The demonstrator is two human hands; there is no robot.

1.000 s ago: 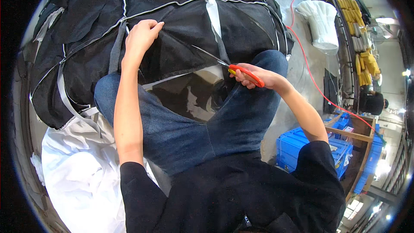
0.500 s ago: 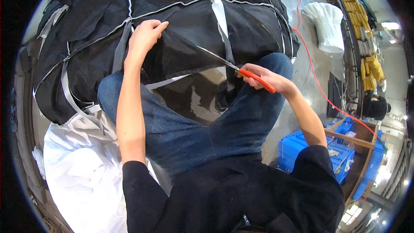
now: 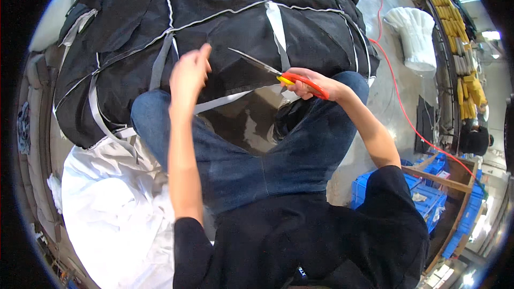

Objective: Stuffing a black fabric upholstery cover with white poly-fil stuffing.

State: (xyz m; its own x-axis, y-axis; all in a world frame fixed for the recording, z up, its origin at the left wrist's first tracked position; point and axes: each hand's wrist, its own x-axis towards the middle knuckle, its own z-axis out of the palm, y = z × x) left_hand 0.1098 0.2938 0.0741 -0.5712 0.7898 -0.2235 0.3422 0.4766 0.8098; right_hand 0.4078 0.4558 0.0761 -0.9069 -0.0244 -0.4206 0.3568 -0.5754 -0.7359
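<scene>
My right hand (image 3: 310, 83) is closed round a pair of scissors (image 3: 302, 81) with red and yellow handles. Their slim metal blades point up and left, above a large black fabric bundle (image 3: 241, 48). My left hand (image 3: 190, 75) hovers over or against the near side of that bundle, left of the scissor tips; its fingers look partly curled but are smeared by motion. I see nothing plainly held in it. White cords cross the bundle, and a white and grey strap (image 3: 276, 27) hangs down its front between my hands.
White fabric (image 3: 112, 203) lies heaped to my left. On the right, a red hose (image 3: 399, 96) runs along the floor past a white bundle (image 3: 415, 37). Blue crates (image 3: 428, 203) stand by a wooden frame. Yellow rolls (image 3: 444, 16) and a person (image 3: 475, 140) are farther off.
My left hand has come down and to the right, nearer my body. The right hand has moved up and left with the scissors, and their yellow part now shows. The whole view has shifted slightly.
</scene>
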